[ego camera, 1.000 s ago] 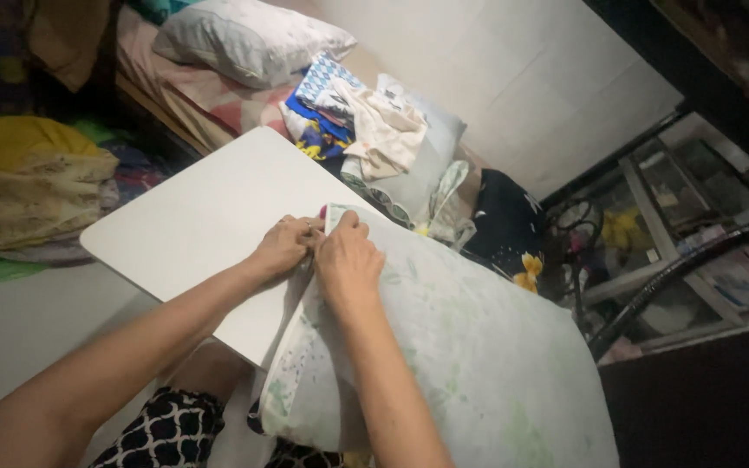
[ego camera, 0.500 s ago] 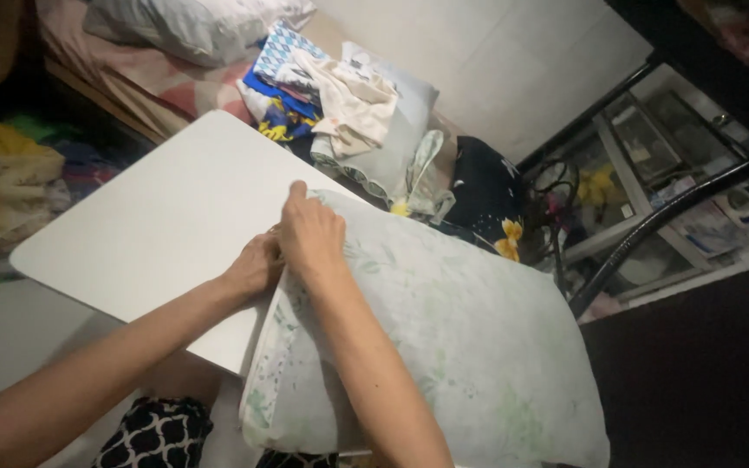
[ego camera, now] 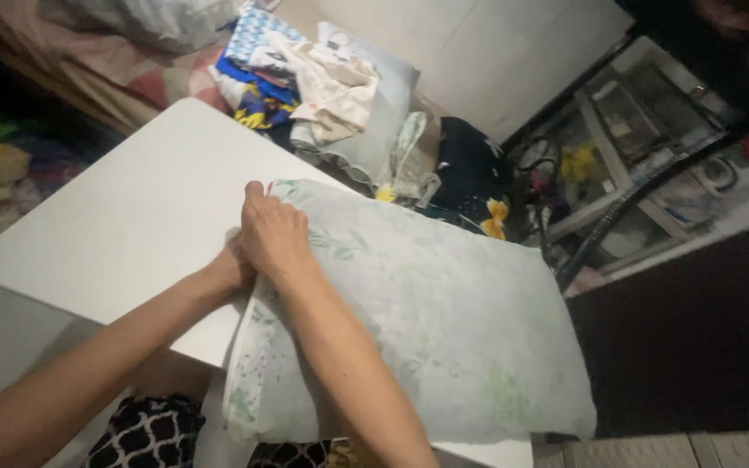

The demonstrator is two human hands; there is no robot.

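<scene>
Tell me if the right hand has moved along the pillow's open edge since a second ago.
Yes. The right hand slid along the pillow edge toward its far corner, away from the person.

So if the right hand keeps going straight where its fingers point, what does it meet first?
Probably the bare white table just past the corner of the pillow that the right hand rests on; farther along lies the clothes pile. Depth is unclear.

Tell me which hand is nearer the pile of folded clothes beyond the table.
Right. The right hand grips the pillow's far corner, closest to the pile of folded clothes. The left hand sits behind it, farther from the pile.
</scene>
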